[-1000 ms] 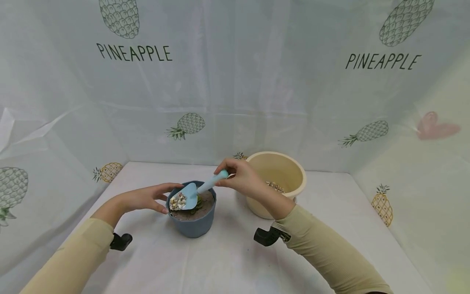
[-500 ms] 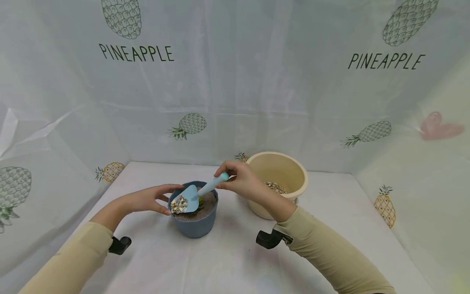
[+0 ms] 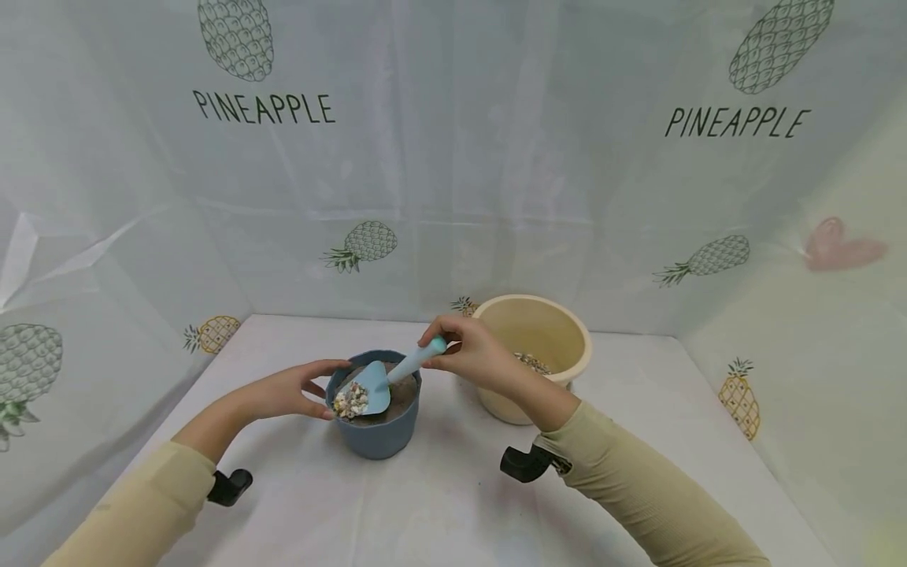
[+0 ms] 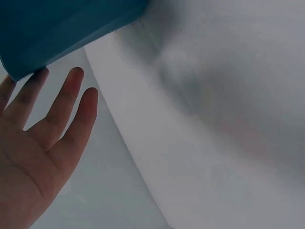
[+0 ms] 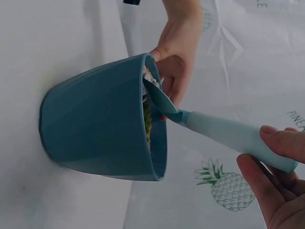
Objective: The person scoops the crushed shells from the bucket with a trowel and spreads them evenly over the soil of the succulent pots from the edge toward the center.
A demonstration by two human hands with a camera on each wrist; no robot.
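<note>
Nearer the table's left edge than its right, the blue pot stood upright, the left hand spreading fairly straight fingers against its rim. Over its soil, the right hand pinched the scoop, pebbles heaped toward its tip. Pouring seemed in hand; the next move probably called for tipping gently. Beyond, near the far edge, a cream bucket held more pebbles.

I see a smooth plastic scoop in the right fingers, matt plastic pot at the left fingers, creased glossy sheeting beyond
</note>
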